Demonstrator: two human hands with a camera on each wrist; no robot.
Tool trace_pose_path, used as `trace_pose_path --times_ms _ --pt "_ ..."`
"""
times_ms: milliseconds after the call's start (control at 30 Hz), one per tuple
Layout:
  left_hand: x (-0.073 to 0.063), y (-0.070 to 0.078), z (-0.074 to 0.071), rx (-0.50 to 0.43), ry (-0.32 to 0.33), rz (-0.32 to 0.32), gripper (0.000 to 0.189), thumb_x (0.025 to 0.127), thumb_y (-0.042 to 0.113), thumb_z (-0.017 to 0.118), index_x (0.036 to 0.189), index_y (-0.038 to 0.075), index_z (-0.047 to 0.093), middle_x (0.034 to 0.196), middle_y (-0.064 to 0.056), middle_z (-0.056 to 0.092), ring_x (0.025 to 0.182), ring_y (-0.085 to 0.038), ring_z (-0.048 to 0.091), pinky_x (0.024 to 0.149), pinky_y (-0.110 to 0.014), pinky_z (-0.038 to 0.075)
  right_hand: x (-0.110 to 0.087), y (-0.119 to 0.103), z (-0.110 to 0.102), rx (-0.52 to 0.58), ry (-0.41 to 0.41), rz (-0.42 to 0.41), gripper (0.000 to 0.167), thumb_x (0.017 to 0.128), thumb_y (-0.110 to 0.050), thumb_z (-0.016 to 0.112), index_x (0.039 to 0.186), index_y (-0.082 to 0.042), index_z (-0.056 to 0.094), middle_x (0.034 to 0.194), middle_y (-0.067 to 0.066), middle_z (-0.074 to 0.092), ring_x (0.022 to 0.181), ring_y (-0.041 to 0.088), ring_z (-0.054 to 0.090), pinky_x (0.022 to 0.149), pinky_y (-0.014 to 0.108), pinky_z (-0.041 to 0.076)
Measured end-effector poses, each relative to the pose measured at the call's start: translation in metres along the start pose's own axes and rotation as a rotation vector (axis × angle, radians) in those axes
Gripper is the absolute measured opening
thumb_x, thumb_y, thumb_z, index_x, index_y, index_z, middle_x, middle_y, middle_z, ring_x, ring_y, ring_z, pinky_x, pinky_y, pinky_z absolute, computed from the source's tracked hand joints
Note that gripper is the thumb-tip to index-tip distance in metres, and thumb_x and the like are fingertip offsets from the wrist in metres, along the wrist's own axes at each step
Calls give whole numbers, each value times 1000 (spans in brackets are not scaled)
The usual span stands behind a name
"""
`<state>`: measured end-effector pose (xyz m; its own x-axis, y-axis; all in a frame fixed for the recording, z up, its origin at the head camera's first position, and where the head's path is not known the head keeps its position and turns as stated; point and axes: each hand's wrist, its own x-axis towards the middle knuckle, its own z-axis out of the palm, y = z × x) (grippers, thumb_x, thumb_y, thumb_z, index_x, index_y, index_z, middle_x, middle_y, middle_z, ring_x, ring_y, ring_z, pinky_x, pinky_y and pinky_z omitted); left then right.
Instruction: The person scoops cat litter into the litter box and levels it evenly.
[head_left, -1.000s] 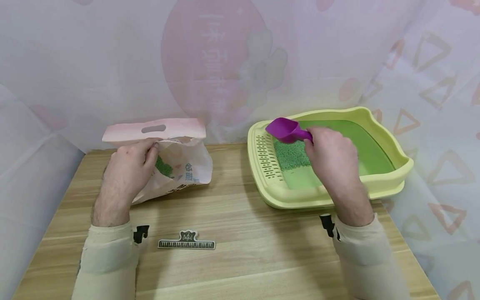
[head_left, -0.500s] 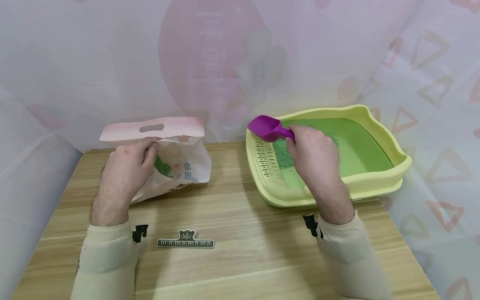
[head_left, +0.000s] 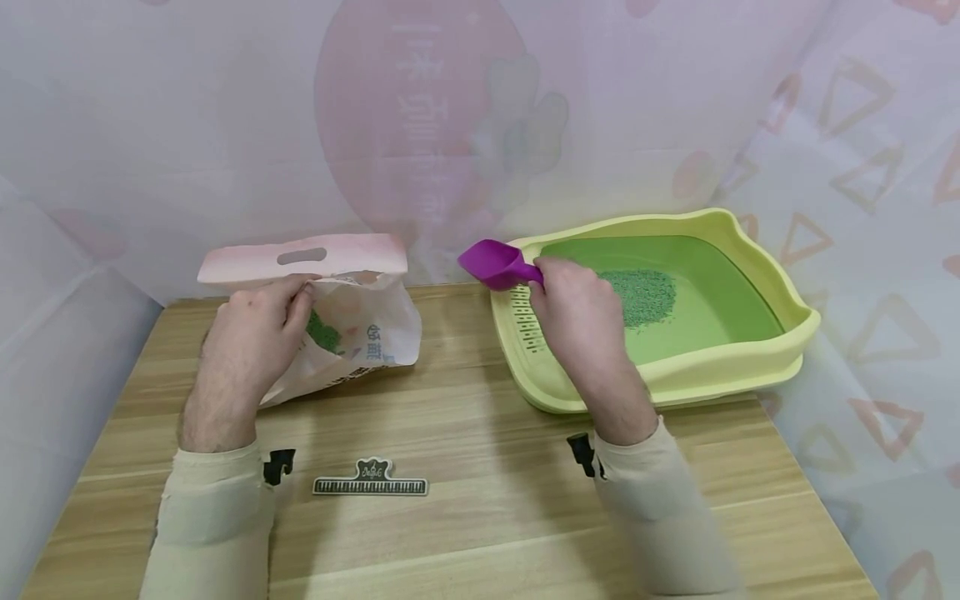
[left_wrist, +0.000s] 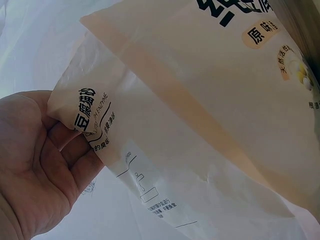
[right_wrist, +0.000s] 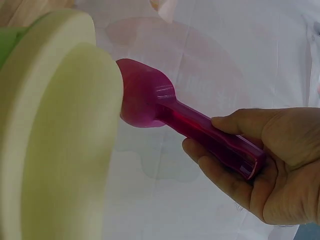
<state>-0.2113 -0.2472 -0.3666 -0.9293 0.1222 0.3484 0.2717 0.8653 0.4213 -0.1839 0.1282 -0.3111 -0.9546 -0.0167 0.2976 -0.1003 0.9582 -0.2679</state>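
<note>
On the left of the head view my left hand [head_left: 251, 342] pinches the top edge of a white and pink cat litter bag [head_left: 390, 325]. The bag's printed side [left_wrist: 200, 125] fills much of the left wrist view, with the fingers at its edge. My right hand [head_left: 581, 321] grips the handle of a purple scoop [head_left: 492, 263], whose bowl looks empty and hangs over the left rim of a litter box [head_left: 720, 371]. Green litter pellets [head_left: 643, 296] lie in a patch on the box floor. In the right wrist view the fingers curl round the scoop's handle [right_wrist: 215, 132].
A black and white piano-patterned clip [head_left: 371, 479] lies on the wooden table [head_left: 465, 517] between the forearms. The box's slotted ledge [head_left: 525, 325] is partly under the right hand. A printed cloth [head_left: 637, 108] hangs behind the table.
My right hand has moved left with the scoop, from above the box's pellets to beyond its left rim, uncovering the pellet patch. The left hand and bag have stayed in place.
</note>
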Motion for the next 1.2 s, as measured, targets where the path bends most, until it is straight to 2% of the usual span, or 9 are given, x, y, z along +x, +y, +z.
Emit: trace_pose_path --times_ms 167,300,533,767,900,1000,1067,1200 --pt "0 0 0 -2 2 6 35 127 27 49 124 8 78 74 -10 64 58 -25 58 54 -38 37 3 -9 17 -10 -19 -16 16 115 -16 76 125 -5 82 106 13 87 79 33 81 66 47 66" --pt "0 0 1 -3 4 7 35 127 27 49 125 7 78 74 -10 64 58 -25 57 54 -38 37 3 -17 32 -18 -19 -42 14 115 -14 76 122 -4 82 106 14 88 83 34 83 70 48 69" --pt "-1 1 0 -2 2 9 35 127 27 49 124 7 78 73 -9 61 58 -25 57 55 -38 37 6 -29 59 27 -2 -65 16 115 -12 77 124 -1 83 111 16 90 86 32 86 74 42 72" --pt "-1 1 -1 -4 2 8 35 127 27 49 128 8 79 73 -9 63 59 -25 58 55 -38 38 10 -42 81 48 -32 -37 17 116 -14 74 124 -1 81 112 15 89 85 33 86 72 42 72" --pt "-1 1 -1 -4 5 12 35 127 27 50 126 8 79 74 -9 64 59 -25 59 56 -38 38 10 -48 92 0 -23 -60 16 116 -12 73 118 1 81 105 16 88 82 32 85 71 41 71" --pt "-1 1 0 -5 5 13 35 127 27 49 126 7 79 73 -9 62 59 -25 58 56 -38 38 10 -50 101 3 4 -81 14 114 -7 72 111 2 81 100 16 87 81 34 85 71 44 72" --pt "-1 2 0 -8 3 10 35 127 27 49 127 7 78 72 -8 60 59 -25 56 55 -38 37 15 -42 125 5 36 -87 18 114 -10 69 105 -2 81 96 13 87 79 32 85 70 45 71" --pt "-1 3 0 -12 -2 2 35 126 26 48 127 8 78 71 -7 56 59 -25 54 55 -39 37 18 -38 146 -9 45 -71 18 112 -10 69 100 -4 80 93 12 86 77 31 84 67 46 71"
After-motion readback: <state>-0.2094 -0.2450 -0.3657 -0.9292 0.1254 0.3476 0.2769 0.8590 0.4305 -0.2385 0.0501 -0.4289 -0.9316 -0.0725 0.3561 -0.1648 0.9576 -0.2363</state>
